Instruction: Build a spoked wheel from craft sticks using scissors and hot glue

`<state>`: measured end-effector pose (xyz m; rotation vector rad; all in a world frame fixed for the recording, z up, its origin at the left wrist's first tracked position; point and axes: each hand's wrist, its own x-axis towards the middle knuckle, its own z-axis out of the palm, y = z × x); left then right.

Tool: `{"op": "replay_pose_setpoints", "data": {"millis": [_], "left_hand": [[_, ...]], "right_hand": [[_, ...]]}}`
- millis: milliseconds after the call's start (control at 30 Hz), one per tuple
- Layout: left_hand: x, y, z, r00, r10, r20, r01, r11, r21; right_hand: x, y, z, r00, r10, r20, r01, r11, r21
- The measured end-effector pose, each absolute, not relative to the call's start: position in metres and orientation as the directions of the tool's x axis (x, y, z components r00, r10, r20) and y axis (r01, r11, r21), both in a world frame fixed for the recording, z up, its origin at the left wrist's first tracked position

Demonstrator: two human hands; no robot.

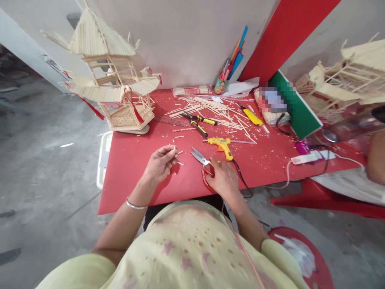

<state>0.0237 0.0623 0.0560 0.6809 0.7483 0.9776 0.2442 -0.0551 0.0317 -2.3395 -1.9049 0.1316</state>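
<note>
My left hand [163, 163] is closed in a pinch above the near part of the red table, with a short piece of wooden stick [175, 149] at its fingertips. A few cut stick bits lie on the table beside those fingers. To the right, my right hand [225, 177] has its fingers around the red handles of the scissors [199, 155]. Their blades point away to the left and look slightly parted. Just beyond that hand lies a yellow glue gun [221, 146], a clear glue stick showing at its back.
A stick-built pagoda model [120, 88] stands at the back left. Loose sticks [210, 108], pliers [200, 122], a yellow utility knife [252, 115] and a pen cup [221, 85] are farther back. At right are a green board [296, 106], a power strip [313, 157] and another person's arm [376, 156].
</note>
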Motion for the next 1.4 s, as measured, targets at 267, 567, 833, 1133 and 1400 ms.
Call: {"op": "replay_pose_setpoints", "data": {"millis": [267, 567, 833, 1133, 1400], "left_hand": [[0.037, 0.055, 0.059, 0.344, 0.913, -0.219, -0.439, 0.363, 0.822], [0.042, 0.047, 0.059, 0.276, 0.94, -0.203, -0.418, 0.307, 0.855], [0.043, 0.045, 0.058, 0.292, 0.934, -0.205, -0.443, 0.322, 0.837], [0.038, 0.045, 0.052, 0.292, 0.929, -0.226, -0.425, 0.338, 0.84], [0.036, 0.046, 0.051, 0.305, 0.921, -0.243, -0.422, 0.36, 0.832]], "right_hand": [[0.232, -0.054, 0.045, 0.099, 0.969, 0.228, 0.775, 0.069, -0.629], [0.209, -0.044, 0.06, 0.007, 0.994, 0.109, 0.868, 0.048, -0.495], [0.203, -0.043, 0.062, -0.002, 0.995, 0.101, 0.862, 0.053, -0.503], [0.202, -0.044, 0.064, -0.018, 0.997, 0.08, 0.838, 0.058, -0.543], [0.201, -0.045, 0.063, -0.006, 0.998, 0.065, 0.826, 0.042, -0.563]]}}
